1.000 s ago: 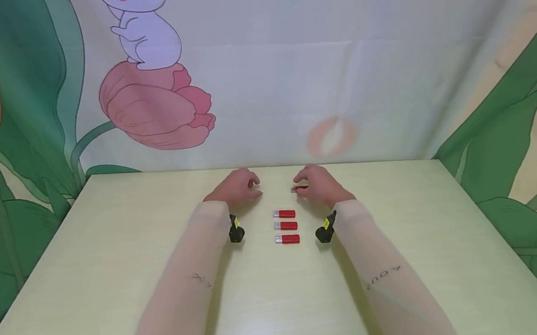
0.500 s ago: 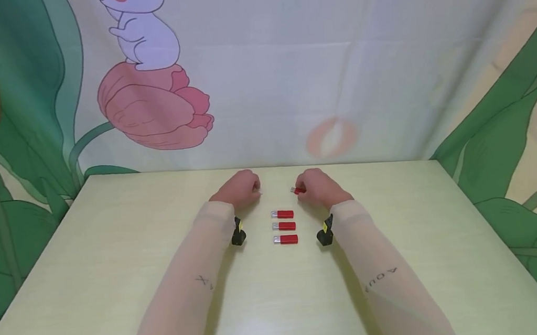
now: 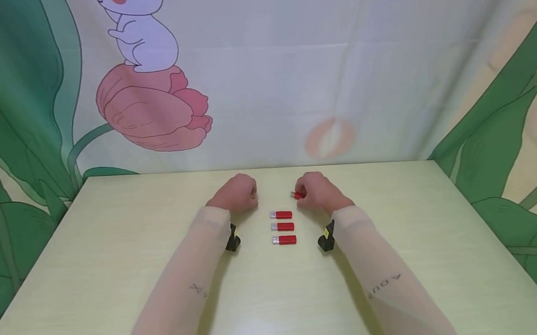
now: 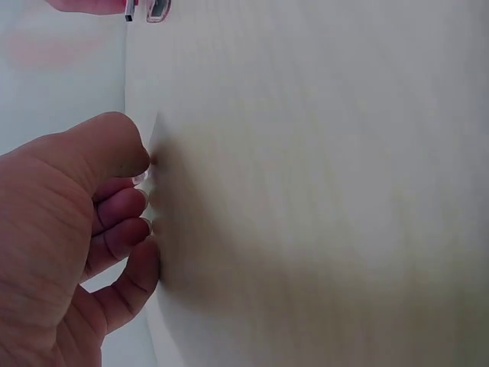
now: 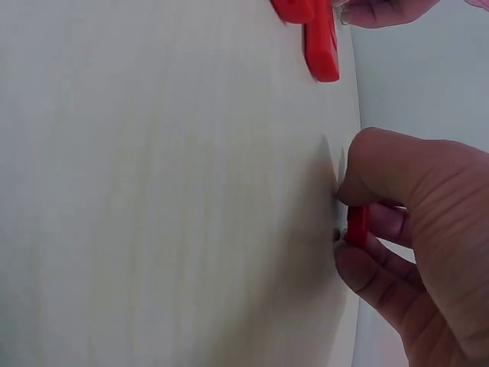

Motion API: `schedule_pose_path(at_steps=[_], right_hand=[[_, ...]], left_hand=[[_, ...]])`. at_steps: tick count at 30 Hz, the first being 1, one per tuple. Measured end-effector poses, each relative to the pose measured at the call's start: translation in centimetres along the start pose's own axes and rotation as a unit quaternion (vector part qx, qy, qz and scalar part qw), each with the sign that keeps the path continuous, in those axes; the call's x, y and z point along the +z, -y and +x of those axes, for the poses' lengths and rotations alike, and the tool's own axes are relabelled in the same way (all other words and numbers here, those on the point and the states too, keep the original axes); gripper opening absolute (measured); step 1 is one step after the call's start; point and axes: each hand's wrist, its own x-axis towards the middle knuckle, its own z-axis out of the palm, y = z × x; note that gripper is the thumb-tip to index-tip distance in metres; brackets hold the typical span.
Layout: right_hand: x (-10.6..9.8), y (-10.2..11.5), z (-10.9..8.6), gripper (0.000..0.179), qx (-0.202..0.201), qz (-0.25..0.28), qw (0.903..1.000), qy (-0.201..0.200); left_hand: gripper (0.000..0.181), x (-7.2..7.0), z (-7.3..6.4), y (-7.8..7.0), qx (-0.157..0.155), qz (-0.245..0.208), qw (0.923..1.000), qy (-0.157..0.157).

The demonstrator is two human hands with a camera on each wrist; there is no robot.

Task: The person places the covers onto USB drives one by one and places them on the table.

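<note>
My right hand (image 3: 320,191) pinches a red USB stick (image 3: 298,194) between thumb and fingers, its metal plug pointing left; the right wrist view shows the stick's red body (image 5: 357,224) in the grip. Facing it, my left hand (image 3: 236,193) has its fingers curled in toward the thumb. A small clear piece (image 4: 140,178), apparently a cap, shows between them in the left wrist view, mostly hidden. Between and in front of the hands lie three red USB sticks with clear caps, one above another: the far one (image 3: 281,215), the middle one (image 3: 282,227) and the near one (image 3: 285,240).
The pale wooden table (image 3: 115,263) ends at a back edge just beyond the hands. Behind it hangs a printed curtain (image 3: 262,84) with flowers and a white animal. Each wrist bears a small black camera, such as the right one (image 3: 326,238).
Both hands have drawn slightly nearer, the left also a little leftward. The left fingers have closed further, hiding the clear piece from the head view. The right hand still holds its USB stick.
</note>
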Motion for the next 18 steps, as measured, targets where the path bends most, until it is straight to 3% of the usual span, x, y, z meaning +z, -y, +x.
schedule_pose_path(at_steps=[3,8,18], right_hand=[[0.2,-0.2,-0.1,0.019,-0.007,0.009,0.9999,-0.012],[0.4,-0.7,-0.8,0.023,-0.010,0.035,0.9988,-0.032],[-0.5,-0.4,-3.3,0.021,-0.016,0.078,0.9962,-0.036]], left_hand=[[0.005,0.0,-0.3,0.1,-0.007,-0.020,0.9997,-0.011],[0.007,-0.3,-1.2,0.1,-0.015,-0.054,0.9982,-0.018],[0.007,-0.8,-4.1,-0.2,-0.016,-0.082,0.9963,-0.020]])
